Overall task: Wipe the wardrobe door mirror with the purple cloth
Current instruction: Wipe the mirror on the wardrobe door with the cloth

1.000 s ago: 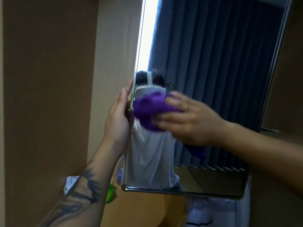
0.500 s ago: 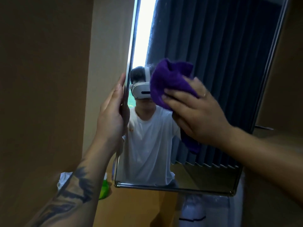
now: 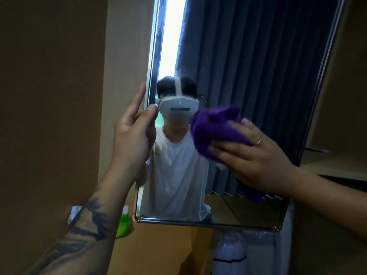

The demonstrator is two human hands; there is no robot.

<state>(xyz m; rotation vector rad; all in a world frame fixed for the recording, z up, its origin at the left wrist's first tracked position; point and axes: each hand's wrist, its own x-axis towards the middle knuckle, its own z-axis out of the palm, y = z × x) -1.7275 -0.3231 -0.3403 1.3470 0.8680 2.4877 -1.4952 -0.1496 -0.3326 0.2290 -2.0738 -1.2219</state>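
Two hands: both raised against the mirror door, one at its edge, one on the glass.
Left hand (image 3: 133,133): fingers straight up along the mirror's left edge, thumb tip on the front of the glass, pinching the edge between them.
Right hand (image 3: 256,157): fingers spread flat, pressing the purple cloth onto the glass.
Purple cloth (image 3: 214,128): bunched under and beyond the right fingertips, well clear of the left thumb.
Mirror (image 3: 248,62): metal-framed, tilted, reflecting a person in a white shirt and dark blue curtains.
Green object (image 3: 123,225): below the left wrist, behind the mirror's bottom left corner.
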